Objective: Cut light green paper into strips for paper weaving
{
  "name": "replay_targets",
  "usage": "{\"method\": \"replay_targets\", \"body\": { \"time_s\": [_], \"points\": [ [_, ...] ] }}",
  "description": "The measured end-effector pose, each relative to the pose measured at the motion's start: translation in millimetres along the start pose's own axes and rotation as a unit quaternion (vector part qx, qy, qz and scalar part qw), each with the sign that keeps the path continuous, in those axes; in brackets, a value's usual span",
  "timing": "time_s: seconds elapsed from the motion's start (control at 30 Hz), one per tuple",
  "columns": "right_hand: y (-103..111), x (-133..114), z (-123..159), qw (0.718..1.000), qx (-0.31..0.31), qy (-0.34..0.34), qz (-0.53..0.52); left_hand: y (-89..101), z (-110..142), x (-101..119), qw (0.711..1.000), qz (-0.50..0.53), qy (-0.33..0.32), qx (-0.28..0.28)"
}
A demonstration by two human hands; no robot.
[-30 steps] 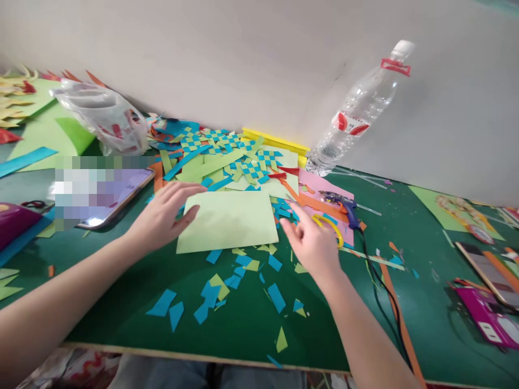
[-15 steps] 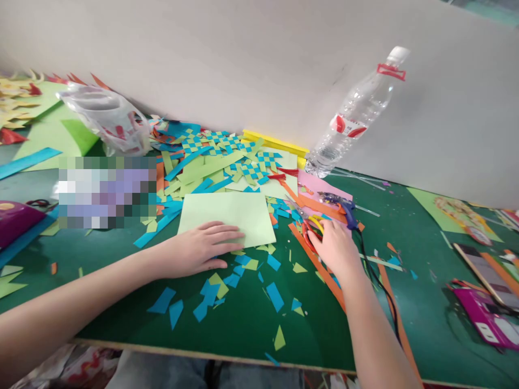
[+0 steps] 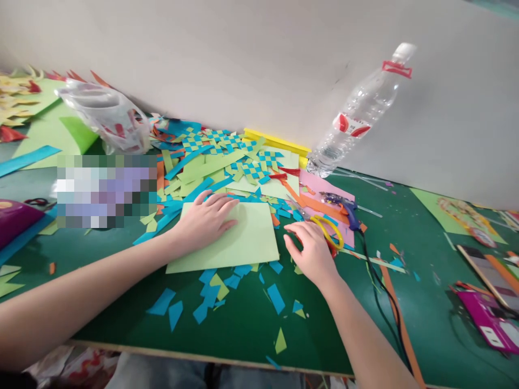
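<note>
the left hand [image 3: 206,222] lies flat and ungripping, fingers spread, on the left part of a pale green paper sheet [image 3: 249,237], which sits on the green tabletop [image 3: 130,308] near its front edge. the right hand [image 3: 312,251] is right of the sheet, apart from it, loosely curled with thumb parted and nothing visible in its grasp; it overlaps the yellow-handled scissors [image 3: 338,232], though i cannot tell whether it touches them. a blue glue gun [image 3: 352,216] lies just beyond; blue paper scraps [image 3: 211,295] litter the front.
</note>
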State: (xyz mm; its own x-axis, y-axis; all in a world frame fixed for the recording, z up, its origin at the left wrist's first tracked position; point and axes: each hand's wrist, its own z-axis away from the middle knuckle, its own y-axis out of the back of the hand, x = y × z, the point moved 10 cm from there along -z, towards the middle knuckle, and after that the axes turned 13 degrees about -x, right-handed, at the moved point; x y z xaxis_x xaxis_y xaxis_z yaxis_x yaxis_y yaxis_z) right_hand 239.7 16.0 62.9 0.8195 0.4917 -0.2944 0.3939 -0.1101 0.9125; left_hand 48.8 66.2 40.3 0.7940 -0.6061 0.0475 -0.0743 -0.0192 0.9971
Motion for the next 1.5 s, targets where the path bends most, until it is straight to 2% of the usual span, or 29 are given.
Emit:
{"method": "replay_targets", "body": {
  "time_s": [0.17, 0.27, 0.33, 0.47, 0.63, 0.83, 0.97, 1.13, 1.5],
  "points": [
    [2, 4, -1, 1.000, 0.005, -0.001, -0.016, -1.5, 0, -11, 1.000, -0.006, 0.016, 0.007],
    [4, 8, 0, 0.998, 0.010, -0.035, -0.049, 5.8, 3, -12, 0.999, 0.034, 0.005, 0.032],
    [0, 11, 1, 0.995, -0.007, -0.066, -0.081, 12.6, 6, -11, 0.996, 0.072, -0.006, 0.058],
    [-12, 14, 4, 0.978, -0.051, -0.109, -0.169, 26.3, 13, -11, 0.984, 0.137, -0.013, 0.112],
    [-18, 15, 6, 0.954, -0.067, -0.131, -0.259, 33.0, 18, -3, 0.976, 0.170, -0.034, 0.130],
    [-19, 15, 8, 0.955, -0.067, -0.149, -0.248, 32.5, 19, 3, 0.974, 0.181, -0.054, 0.129],
    [-17, 14, 8, 0.956, -0.056, -0.146, -0.246, 33.9, 20, -2, 0.973, 0.189, -0.029, 0.132],
    [-13, 14, 8, 0.959, -0.044, -0.137, -0.243, 30.0, 18, -12, 0.972, 0.206, -0.008, 0.110],
    [-13, 16, 8, 0.958, -0.040, -0.137, -0.248, 31.0, 19, -11, 0.972, 0.208, -0.022, 0.110]
  ]
}}
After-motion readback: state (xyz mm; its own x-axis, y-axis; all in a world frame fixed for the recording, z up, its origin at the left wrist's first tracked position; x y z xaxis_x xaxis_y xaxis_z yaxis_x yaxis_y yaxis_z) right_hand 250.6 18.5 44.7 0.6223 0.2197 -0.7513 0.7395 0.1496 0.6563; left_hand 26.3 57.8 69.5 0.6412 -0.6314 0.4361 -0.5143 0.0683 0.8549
